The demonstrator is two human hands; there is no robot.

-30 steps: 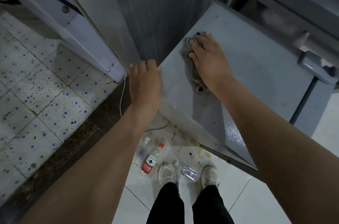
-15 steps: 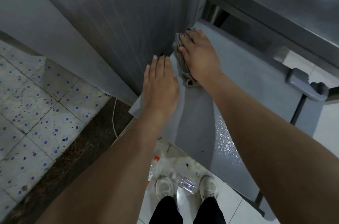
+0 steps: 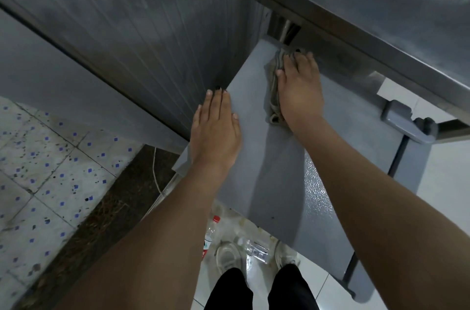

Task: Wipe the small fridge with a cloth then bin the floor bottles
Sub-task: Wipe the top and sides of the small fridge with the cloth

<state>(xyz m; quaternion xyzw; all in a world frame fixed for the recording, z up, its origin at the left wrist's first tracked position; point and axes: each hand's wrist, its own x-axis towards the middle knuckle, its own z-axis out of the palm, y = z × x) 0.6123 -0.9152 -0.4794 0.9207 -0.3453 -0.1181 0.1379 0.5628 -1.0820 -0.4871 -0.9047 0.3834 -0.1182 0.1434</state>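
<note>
The small grey fridge (image 3: pixel 338 157) stands in front of me, its flat top facing up. My right hand (image 3: pixel 298 91) presses a crumpled grey-brown cloth (image 3: pixel 273 83) flat against the far part of that top, fingers straight. My left hand (image 3: pixel 216 131) rests flat on the fridge top's left edge, fingers straight, holding nothing. On the floor below, a red-capped clear bottle (image 3: pixel 209 236) lies by my left shoe, partly hidden by my left arm. A second clear bottle (image 3: pixel 255 250) lies between my shoes.
A tall corrugated metal wall (image 3: pixel 152 37) runs along the fridge's left side. A steel counter (image 3: pixel 381 4) overhangs its far end. The fridge's grey door handle (image 3: pixel 407 119) sticks out at the right. A white cord (image 3: pixel 155 175) hangs down at the left. Speckled tiles (image 3: pixel 50 170) cover the floor at left.
My right hand has pushed the cloth farther back along the fridge top, towards the counter. My left hand shifted from gripping the near corner to lying flat on the left edge.
</note>
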